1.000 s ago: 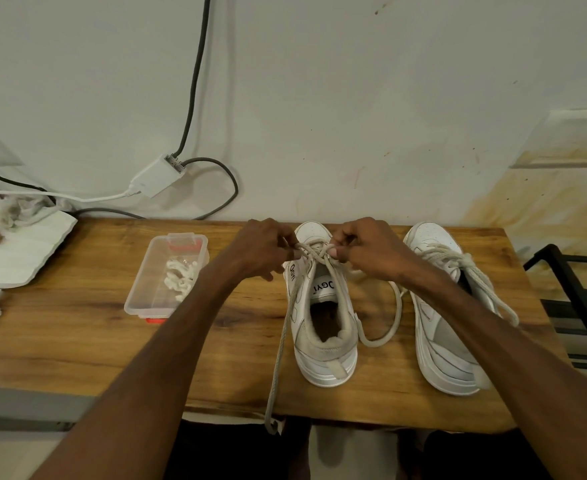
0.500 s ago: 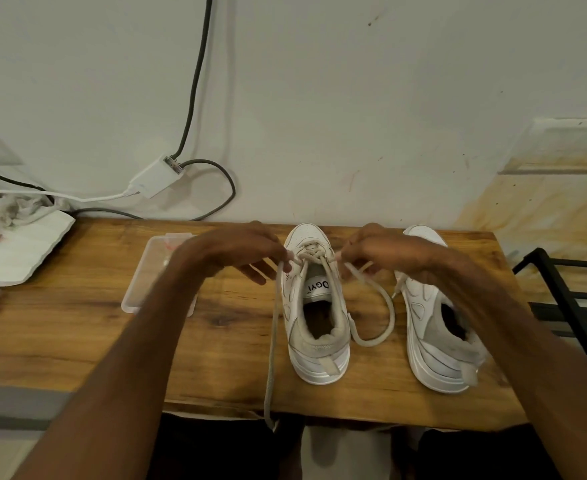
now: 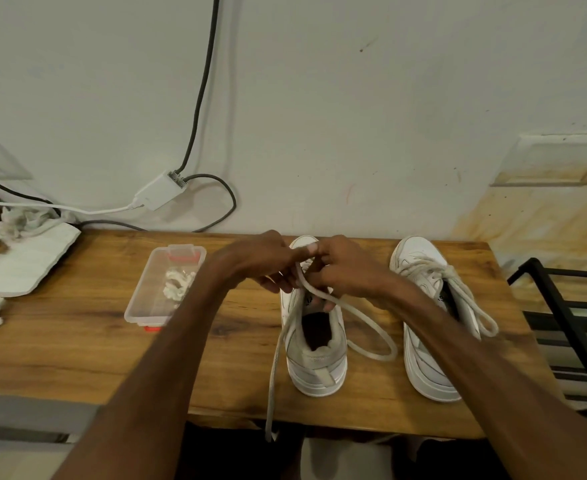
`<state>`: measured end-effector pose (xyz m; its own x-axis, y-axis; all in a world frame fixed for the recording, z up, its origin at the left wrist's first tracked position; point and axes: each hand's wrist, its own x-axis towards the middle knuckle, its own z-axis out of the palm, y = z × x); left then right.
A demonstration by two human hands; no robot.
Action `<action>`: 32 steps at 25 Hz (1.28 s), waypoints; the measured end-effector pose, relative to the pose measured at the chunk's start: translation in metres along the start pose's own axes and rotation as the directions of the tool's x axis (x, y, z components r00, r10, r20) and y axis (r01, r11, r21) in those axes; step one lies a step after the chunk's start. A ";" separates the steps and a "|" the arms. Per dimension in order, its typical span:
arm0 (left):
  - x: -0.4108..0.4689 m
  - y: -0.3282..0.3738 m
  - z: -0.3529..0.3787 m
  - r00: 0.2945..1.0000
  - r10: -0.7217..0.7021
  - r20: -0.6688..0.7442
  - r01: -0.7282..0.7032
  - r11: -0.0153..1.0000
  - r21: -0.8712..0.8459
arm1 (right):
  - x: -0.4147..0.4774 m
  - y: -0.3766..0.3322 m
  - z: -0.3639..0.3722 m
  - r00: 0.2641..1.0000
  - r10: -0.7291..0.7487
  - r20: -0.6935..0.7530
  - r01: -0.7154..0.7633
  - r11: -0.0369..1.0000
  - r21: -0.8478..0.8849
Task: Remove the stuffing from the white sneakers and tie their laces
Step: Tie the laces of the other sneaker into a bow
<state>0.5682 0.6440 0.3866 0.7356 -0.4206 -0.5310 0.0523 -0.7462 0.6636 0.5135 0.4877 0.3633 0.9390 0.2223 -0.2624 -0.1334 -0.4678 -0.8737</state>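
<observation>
Nearest the wearer, 1 lace end [image 3: 272, 386] hung off the front edge of the wooden table [image 3: 77, 341], left slack, most likely so it stayed out of the knot being worked further up. Just beyond it stood the left sneaker [image 3: 316, 358], heel toward the person and mouth dark and empty of stuffing, a placement that put the eyelets within easy reach of both arms. A loop of lace [image 3: 371, 341] lay on the wood between the 2 shoes, feeding up to the tongue. There the left hand [image 3: 261, 261] and right hand [image 3: 347, 268] met over the shoe, fingertips pressed together on the lace, apparently pinching strands to form the bow; exactly which strand each held could not be told. The right sneaker [image 3: 427, 306] sat beside them, its laces [image 3: 472, 299] seemingly already tied. Farther left, a clear plastic box [image 3: 146, 306] held a wad of white stuffing [image 3: 178, 285], parked clear of the tying.
</observation>
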 end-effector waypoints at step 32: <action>0.010 -0.015 -0.009 0.984 0.178 -0.003 -0.165 0.919 0.357 | 0.004 -0.017 -0.060 0.953 0.096 -0.286 0.177 0.587 0.790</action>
<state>0.5813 0.6553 0.3761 0.7355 -0.5451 -0.4024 -0.3146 -0.8008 0.5096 0.5388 0.4454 0.4009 0.9730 -0.0774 -0.2173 -0.1621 0.4406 -0.8829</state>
